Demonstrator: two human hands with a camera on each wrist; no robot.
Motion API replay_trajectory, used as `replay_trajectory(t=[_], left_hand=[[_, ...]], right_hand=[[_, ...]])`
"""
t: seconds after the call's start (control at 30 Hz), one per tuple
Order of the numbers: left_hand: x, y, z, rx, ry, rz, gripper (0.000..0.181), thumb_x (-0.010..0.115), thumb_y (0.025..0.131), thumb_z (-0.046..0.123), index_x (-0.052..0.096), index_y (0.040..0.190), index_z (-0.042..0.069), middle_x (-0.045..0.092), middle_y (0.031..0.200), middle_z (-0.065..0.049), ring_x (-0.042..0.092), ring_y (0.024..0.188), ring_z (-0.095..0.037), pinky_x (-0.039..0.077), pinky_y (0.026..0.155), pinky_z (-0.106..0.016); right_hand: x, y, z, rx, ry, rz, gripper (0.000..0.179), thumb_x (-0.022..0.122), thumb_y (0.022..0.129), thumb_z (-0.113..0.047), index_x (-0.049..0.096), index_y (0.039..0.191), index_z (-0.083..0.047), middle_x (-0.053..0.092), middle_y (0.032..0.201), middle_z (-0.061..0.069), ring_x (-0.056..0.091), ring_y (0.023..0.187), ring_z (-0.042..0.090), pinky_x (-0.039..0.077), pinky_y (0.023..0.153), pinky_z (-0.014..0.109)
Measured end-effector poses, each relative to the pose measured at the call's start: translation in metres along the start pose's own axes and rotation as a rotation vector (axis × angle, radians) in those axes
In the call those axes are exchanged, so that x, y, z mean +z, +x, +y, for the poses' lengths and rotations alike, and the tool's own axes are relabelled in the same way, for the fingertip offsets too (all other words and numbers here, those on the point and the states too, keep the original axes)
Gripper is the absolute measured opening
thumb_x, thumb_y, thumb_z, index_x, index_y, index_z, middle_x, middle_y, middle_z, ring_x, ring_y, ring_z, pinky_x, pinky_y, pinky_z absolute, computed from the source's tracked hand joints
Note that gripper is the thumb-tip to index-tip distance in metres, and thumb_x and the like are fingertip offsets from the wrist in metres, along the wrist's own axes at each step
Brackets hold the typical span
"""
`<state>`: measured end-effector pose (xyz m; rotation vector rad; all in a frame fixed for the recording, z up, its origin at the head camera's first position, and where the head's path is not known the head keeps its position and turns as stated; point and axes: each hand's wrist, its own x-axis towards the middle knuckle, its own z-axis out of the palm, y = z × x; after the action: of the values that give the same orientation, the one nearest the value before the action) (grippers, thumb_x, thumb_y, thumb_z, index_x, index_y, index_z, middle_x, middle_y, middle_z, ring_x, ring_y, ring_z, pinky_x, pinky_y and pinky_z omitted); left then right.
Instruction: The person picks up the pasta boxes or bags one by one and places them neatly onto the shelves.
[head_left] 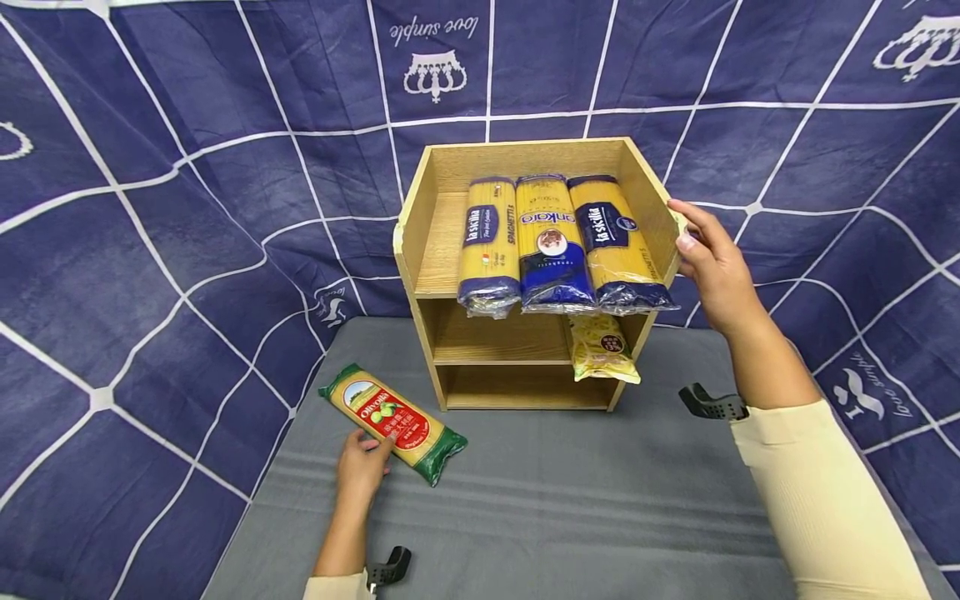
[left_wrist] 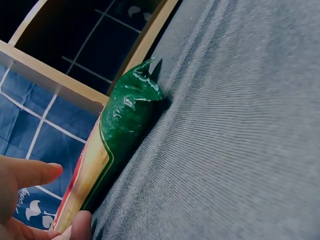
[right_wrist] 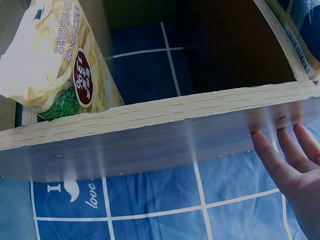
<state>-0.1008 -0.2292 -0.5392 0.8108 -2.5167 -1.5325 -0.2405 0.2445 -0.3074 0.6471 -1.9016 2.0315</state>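
Note:
My left hand [head_left: 363,467] is at the near edge of a green-ended spaghetti pack [head_left: 358,397] with a red label, lying flat on the grey cloth. In the left wrist view one finger stands apart above the pack [left_wrist: 120,117], while other fingertips touch its edge. My right hand [head_left: 716,271] rests on the right side panel of a wooden shelf unit [head_left: 513,406]. Straight fingers [right_wrist: 272,157] touch that panel's outer face in the right wrist view; the thumb is hidden there. Three spaghetti packs, left [head_left: 487,258], middle [head_left: 555,271] and right [head_left: 618,258], lie side by side on the top shelf.
A yellow snack bag [head_left: 600,346] sits at the right of the middle compartment, its end poking past the front edge. Grey cloth [head_left: 555,500] covers the table. Blue white-lined fabric [head_left: 315,92] hangs behind and at both sides.

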Motion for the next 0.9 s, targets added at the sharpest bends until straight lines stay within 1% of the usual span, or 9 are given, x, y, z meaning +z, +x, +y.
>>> replay_trajectory(t=[0.07, 0.17, 0.27, 0.37, 0.5, 0.6, 0.7, 0.77, 0.9], left_hand=[[0.001, 0.003, 0.000, -0.010, 0.005, -0.003, 0.076, 0.066, 0.096, 0.028, 0.032, 0.148, -0.015, 0.064, 0.109, -0.025, 0.065, 0.059, -0.015, 0.054, 0.054, -0.026], [0.003, 0.006, 0.000, -0.006, 0.058, 0.005, 0.071, 0.066, 0.095, 0.032, 0.041, 0.141, -0.016, 0.067, 0.096, -0.020, 0.062, 0.060, -0.015, 0.050, 0.055, -0.027], [0.004, 0.009, 0.000, 0.017, 0.145, 0.024, 0.061, 0.066, 0.095, 0.037, 0.052, 0.126, -0.014, 0.067, 0.091, -0.019, 0.060, 0.068, -0.021, 0.045, 0.059, -0.029], [0.005, 0.010, 0.000, 0.035, 0.215, 0.032, 0.051, 0.067, 0.094, 0.040, 0.056, 0.108, -0.008, 0.063, 0.087, -0.018, 0.056, 0.071, -0.026, 0.042, 0.060, -0.032], [0.003, 0.011, 0.000, 0.045, 0.281, 0.005, 0.044, 0.066, 0.093, 0.041, 0.057, 0.093, -0.001, 0.058, 0.078, -0.015, 0.053, 0.067, -0.027, 0.039, 0.056, -0.033], [0.001, 0.012, 0.002, 0.051, 0.322, -0.026, 0.044, 0.065, 0.095, 0.043, 0.060, 0.089, -0.001, 0.059, 0.077, -0.015, 0.054, 0.067, -0.027, 0.038, 0.056, -0.033], [0.001, 0.012, 0.003, 0.052, 0.322, -0.043, 0.044, 0.063, 0.096, 0.043, 0.061, 0.088, 0.000, 0.059, 0.077, -0.015, 0.054, 0.068, -0.027, 0.039, 0.057, -0.033], [0.001, 0.011, 0.002, 0.047, 0.297, -0.044, 0.042, 0.063, 0.097, 0.041, 0.060, 0.086, 0.001, 0.057, 0.075, -0.013, 0.053, 0.067, -0.026, 0.038, 0.057, -0.033], [0.002, 0.011, 0.000, 0.023, 0.225, -0.035, 0.038, 0.063, 0.097, 0.038, 0.055, 0.080, 0.005, 0.054, 0.069, -0.006, 0.049, 0.061, -0.020, 0.038, 0.053, -0.031]], right_hand=[[0.000, -0.001, 0.000, 0.002, -0.006, 0.009, 0.044, 0.048, 0.103, -0.012, 0.054, 0.146, -0.016, 0.057, 0.127, 0.002, 0.057, 0.113, 0.014, 0.054, 0.085, 0.016], [0.000, -0.002, 0.000, 0.001, -0.012, 0.011, 0.044, 0.048, 0.103, -0.013, 0.054, 0.147, -0.016, 0.056, 0.128, 0.002, 0.056, 0.114, 0.014, 0.054, 0.084, 0.015], [0.000, -0.003, 0.001, -0.003, -0.007, 0.016, 0.044, 0.048, 0.103, -0.013, 0.054, 0.146, -0.016, 0.056, 0.128, 0.003, 0.056, 0.114, 0.014, 0.054, 0.084, 0.016], [0.001, -0.003, 0.001, -0.005, 0.003, 0.019, 0.044, 0.048, 0.103, -0.013, 0.054, 0.147, -0.015, 0.056, 0.129, 0.003, 0.056, 0.115, 0.015, 0.054, 0.084, 0.016], [0.001, -0.003, 0.002, -0.003, -0.002, 0.019, 0.044, 0.048, 0.103, -0.014, 0.053, 0.147, -0.015, 0.056, 0.129, 0.003, 0.055, 0.116, 0.015, 0.053, 0.084, 0.016], [0.001, -0.003, 0.001, 0.000, -0.012, 0.017, 0.045, 0.048, 0.103, -0.014, 0.053, 0.147, -0.016, 0.056, 0.129, 0.002, 0.055, 0.116, 0.015, 0.053, 0.084, 0.016], [0.001, -0.002, 0.001, -0.002, -0.016, 0.011, 0.045, 0.048, 0.103, -0.015, 0.052, 0.148, -0.017, 0.056, 0.129, 0.002, 0.055, 0.116, 0.014, 0.053, 0.084, 0.016], [0.000, -0.002, 0.002, -0.006, -0.013, 0.004, 0.045, 0.048, 0.103, -0.015, 0.052, 0.148, -0.019, 0.055, 0.129, 0.002, 0.054, 0.116, 0.015, 0.053, 0.084, 0.016], [0.001, -0.002, 0.002, -0.009, 0.001, -0.003, 0.045, 0.048, 0.104, -0.015, 0.052, 0.149, -0.019, 0.055, 0.129, 0.003, 0.054, 0.116, 0.015, 0.054, 0.085, 0.016]])
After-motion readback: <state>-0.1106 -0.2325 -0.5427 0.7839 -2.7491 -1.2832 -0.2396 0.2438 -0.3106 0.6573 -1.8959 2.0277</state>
